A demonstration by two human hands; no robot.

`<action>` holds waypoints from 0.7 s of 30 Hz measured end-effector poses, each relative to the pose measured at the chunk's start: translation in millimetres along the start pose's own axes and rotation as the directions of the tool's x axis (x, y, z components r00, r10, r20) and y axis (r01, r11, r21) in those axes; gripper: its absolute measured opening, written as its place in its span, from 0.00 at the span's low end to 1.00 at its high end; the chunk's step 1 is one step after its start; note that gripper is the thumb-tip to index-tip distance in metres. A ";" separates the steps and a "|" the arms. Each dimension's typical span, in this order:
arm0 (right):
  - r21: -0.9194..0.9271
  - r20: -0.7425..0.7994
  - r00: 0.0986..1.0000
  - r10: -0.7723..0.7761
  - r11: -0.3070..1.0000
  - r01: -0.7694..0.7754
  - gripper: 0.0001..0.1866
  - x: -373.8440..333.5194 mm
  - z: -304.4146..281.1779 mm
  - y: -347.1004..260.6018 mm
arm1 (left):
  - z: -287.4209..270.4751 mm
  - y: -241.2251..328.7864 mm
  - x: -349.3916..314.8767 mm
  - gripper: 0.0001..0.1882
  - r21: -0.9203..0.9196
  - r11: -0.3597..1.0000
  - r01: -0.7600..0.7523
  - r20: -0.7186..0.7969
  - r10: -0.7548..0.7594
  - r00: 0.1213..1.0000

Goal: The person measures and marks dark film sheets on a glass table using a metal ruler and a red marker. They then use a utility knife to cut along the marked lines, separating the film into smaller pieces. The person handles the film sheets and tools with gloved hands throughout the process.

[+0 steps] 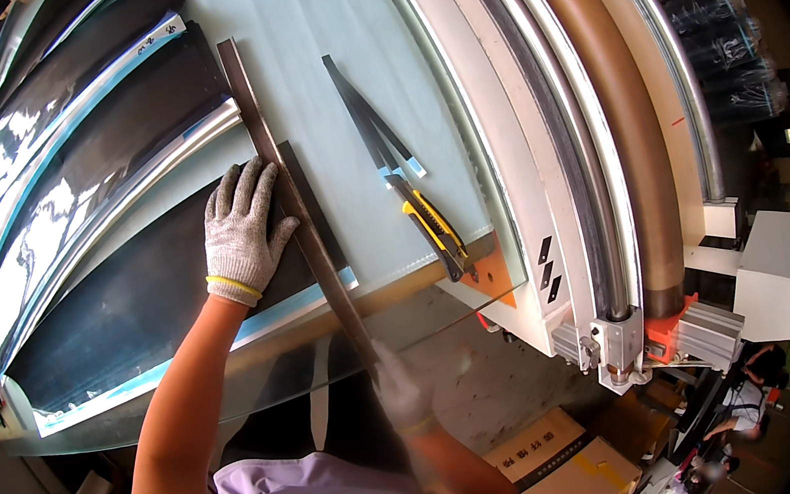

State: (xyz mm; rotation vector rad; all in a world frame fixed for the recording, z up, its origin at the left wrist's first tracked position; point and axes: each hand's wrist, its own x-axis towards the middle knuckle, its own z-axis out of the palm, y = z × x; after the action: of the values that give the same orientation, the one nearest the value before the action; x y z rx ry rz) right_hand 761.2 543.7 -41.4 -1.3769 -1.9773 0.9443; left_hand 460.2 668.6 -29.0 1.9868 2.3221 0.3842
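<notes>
My left hand (244,226), in a grey knit glove with a yellow cuff, lies flat with fingers extended on a dark glossy sheet (119,296). Its thumb reaches the edge of a long metal straightedge (291,191) laid across the sheet. A narrow piece of the sheet shows on the straightedge's right side. My right hand (400,386), also gloved, is smeared by motion near the straightedge's lower end, past the table's front edge; its fingers cannot be made out. A yellow and black utility knife (431,225) lies on the glass tabletop to the right, touching thin dark strips (367,119).
Several more dark sheets with white and blue edges (97,137) overlap at the left of the glass table (281,10). Along the right runs a machine with a long brown roller (634,112). A cardboard box (556,457) stands on the floor below; another person (745,405) is at far lower right.
</notes>
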 end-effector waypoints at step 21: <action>0.010 0.006 1.000 -0.027 1.000 0.027 0.24 6.9 -4.9 6.7 | 0.4 6.1 2.3 0.43 0.033 0.999 0.011 0.036 -0.012 0.999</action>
State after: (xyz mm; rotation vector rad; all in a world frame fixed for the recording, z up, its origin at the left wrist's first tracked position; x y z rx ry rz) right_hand 766.4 552.9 -43.5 -1.3403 -1.9885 0.9451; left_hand 465.7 671.8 -27.8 1.9764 2.3322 0.3082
